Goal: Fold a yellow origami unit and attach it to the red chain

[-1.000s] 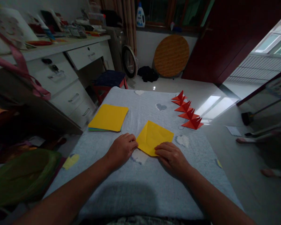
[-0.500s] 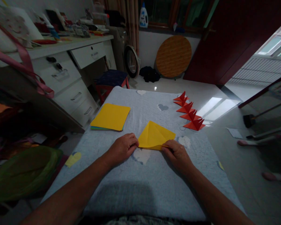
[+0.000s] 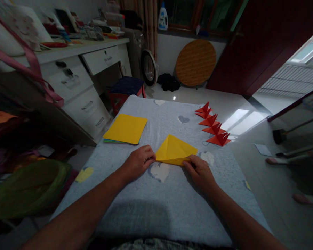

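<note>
Sitting off to one side, stack of paper (image 3: 125, 128): left of the yellow sheet (image 3: 175, 147) and slightly farther from the person, on the tabletop (image 3: 131, 211); yellow on top, blue-green edges peeping out, parked there, I'd judge, clear of the hands.
Left hand (image 3: 140, 160): right at the yellow sheet's left corner, thumb and fingers pinching it, the rest curled in; probably an anchor, so the paper can't slide.
Yellow sheet: here it is, between the two hands, low on the cloth, one point aimed away from the person; bright, faint creases across its face, the near edge turned up in a narrow, shaded flap.
Right hand (image 3: 200, 170): at the yellow sheet's near right edge, thumb and fingers pinching the flap's end, likely to hold that fold straight.
Red folded pieces (image 3: 214, 130): right of the yellow sheet and farther off, spikes up, a slanting row, perhaps lined up for tidiness.
</note>
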Demonstrator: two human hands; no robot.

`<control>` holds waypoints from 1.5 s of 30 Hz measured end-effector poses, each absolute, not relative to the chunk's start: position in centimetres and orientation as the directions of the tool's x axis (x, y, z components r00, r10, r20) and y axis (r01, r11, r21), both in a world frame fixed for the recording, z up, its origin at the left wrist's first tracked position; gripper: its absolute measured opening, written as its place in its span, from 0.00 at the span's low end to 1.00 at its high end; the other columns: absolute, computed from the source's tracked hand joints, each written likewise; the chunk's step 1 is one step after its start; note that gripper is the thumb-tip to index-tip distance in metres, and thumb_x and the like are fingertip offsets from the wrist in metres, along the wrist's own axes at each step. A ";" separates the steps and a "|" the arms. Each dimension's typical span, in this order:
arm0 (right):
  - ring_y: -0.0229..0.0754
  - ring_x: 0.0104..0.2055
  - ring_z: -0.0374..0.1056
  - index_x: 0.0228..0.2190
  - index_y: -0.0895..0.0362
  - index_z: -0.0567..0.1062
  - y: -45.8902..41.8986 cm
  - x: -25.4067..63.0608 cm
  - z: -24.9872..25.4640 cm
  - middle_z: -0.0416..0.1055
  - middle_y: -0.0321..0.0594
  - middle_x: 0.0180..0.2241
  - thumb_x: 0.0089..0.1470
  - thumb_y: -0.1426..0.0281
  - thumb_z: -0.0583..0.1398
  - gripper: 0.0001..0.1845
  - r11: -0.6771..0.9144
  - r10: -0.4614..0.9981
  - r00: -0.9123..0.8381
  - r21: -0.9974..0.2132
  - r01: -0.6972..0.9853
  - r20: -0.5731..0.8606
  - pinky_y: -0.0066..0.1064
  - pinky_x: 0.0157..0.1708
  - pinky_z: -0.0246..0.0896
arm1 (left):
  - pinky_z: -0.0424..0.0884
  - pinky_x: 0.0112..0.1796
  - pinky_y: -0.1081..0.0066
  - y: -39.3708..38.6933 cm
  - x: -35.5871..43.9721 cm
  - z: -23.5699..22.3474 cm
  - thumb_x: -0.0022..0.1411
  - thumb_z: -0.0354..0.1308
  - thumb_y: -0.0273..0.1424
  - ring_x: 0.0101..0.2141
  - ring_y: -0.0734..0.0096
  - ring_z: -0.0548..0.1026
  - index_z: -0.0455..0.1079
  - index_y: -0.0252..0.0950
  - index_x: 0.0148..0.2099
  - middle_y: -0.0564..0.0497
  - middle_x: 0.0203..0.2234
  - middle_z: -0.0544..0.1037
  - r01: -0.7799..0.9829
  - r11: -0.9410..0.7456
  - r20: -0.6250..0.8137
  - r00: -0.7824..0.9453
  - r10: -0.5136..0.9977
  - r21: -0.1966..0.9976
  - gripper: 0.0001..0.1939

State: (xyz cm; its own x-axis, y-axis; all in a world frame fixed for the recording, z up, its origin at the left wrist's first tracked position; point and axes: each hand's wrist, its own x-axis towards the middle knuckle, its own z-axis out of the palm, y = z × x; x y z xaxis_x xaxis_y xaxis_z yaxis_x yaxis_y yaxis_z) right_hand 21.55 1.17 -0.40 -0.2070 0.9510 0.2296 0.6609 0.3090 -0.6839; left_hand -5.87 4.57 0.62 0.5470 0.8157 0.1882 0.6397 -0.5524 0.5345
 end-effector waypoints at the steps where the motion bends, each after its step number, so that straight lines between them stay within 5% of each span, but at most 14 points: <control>1: 0.41 0.29 0.66 0.28 0.55 0.72 1.1 21.6 -0.3 0.70 0.38 0.26 0.59 0.69 0.56 0.08 0.329 0.944 -0.214 -0.679 0.656 0.250 0.31 0.31 0.58 | 0.65 0.38 0.71 4.6 -5.8 0.6 0.63 0.57 0.21 0.36 0.69 0.71 0.73 0.34 0.34 0.50 0.32 0.72 0.653 -0.581 0.227 0.548 0.805 0.485 0.06; 8: 0.44 0.36 0.68 0.32 0.55 0.73 0.7 21.3 0.1 0.73 0.42 0.33 0.59 0.74 0.56 0.06 0.579 0.814 -0.388 -0.571 0.582 0.432 0.37 0.39 0.61 | 0.64 0.35 0.67 4.5 -5.9 0.9 0.65 0.58 0.25 0.35 0.64 0.68 0.73 0.35 0.32 0.49 0.31 0.72 0.747 -0.654 0.248 0.616 0.748 0.116 0.07; 18: 0.42 0.33 0.66 0.26 0.55 0.69 1.4 21.1 0.2 0.69 0.40 0.30 0.60 0.70 0.55 0.10 0.370 0.922 -0.344 -0.661 0.652 0.176 0.33 0.35 0.60 | 0.67 0.40 0.69 5.3 -6.5 0.5 0.64 0.55 0.24 0.37 0.67 0.73 0.73 0.35 0.35 0.49 0.32 0.74 0.745 -0.424 0.066 0.458 0.886 0.515 0.07; 26: 0.38 0.24 0.59 0.21 0.54 0.62 3.1 20.8 1.0 0.64 0.35 0.23 0.54 0.69 0.56 0.12 0.213 0.971 -0.237 -0.588 0.780 0.037 0.30 0.26 0.50 | 0.66 0.39 0.68 5.2 -6.4 0.5 0.63 0.53 0.24 0.37 0.66 0.72 0.71 0.35 0.34 0.49 0.32 0.73 0.747 -0.381 0.049 0.425 0.904 0.546 0.07; 45: 0.38 0.25 0.60 0.19 0.54 0.62 3.6 20.4 0.3 0.65 0.37 0.24 0.52 0.69 0.56 0.13 0.236 0.972 -0.184 -0.559 0.795 0.148 0.31 0.27 0.51 | 0.67 0.39 0.68 5.1 -5.9 0.5 0.60 0.56 0.25 0.37 0.66 0.72 0.71 0.35 0.34 0.49 0.33 0.74 0.770 -0.291 0.017 0.343 0.939 0.567 0.03</control>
